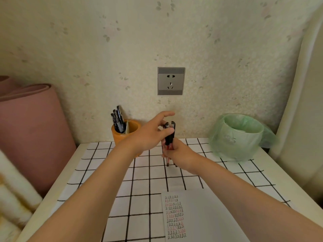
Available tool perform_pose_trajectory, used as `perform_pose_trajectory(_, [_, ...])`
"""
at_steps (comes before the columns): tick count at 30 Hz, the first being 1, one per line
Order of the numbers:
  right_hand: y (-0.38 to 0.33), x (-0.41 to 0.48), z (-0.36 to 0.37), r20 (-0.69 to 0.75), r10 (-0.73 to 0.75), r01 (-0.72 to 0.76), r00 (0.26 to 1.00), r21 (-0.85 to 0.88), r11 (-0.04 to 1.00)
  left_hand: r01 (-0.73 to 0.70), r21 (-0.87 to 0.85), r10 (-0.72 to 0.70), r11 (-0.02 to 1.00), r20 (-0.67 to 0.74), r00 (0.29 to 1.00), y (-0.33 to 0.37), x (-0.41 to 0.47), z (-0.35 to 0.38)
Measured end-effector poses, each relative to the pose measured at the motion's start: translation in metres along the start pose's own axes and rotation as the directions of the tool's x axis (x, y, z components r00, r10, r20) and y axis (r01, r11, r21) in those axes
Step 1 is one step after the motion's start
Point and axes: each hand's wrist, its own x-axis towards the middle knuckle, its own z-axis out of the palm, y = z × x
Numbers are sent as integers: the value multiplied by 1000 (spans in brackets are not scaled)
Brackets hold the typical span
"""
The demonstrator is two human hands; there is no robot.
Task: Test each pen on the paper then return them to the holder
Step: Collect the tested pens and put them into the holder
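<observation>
A bundle of pens point(169, 138) is gripped upright by the right hand point(180, 152) above the worktop point(148, 173). Its top is pinched by the left hand point(152, 134).

I recorded the holder point(122, 137), with pens point(118, 119) standing in it, at the rear left of the table point(283, 165) against the wall. The lined bin point(241, 135) stood at the rear right, well apart from it. Between them, nearer the holder, the left hand point(150, 135) and, below it, the right hand point(178, 152) held a bundle of pens point(169, 135) upright over the cloth point(139, 189), and the paper point(201, 215) lay at the front, right of centre. A wall socket point(171, 81) sat behind and above the bundle, and a rolled mat point(31, 128) stood left of the table.
</observation>
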Motion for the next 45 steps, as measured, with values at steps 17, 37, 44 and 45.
perform_pose_trajectory(17, [-1,1,-2,-16,-4,2,1000,-116,993,-59,171,61,984,-9,998,13,-13,8])
perform_pose_trajectory(37, [15,8,33,-319,-163,101,933,-203,974,48,164,-43,985,-35,998,2,-11,0])
perform_pose_trajectory(44, [-7,9,25,-163,-180,145,970,-206,968,50,168,-41,984,-57,998,6,-20,-23])
perform_pose_trajectory(45, [-13,13,25,-185,-174,144,967,-164,976,32,185,-8,982,-131,991,8,-21,-32])
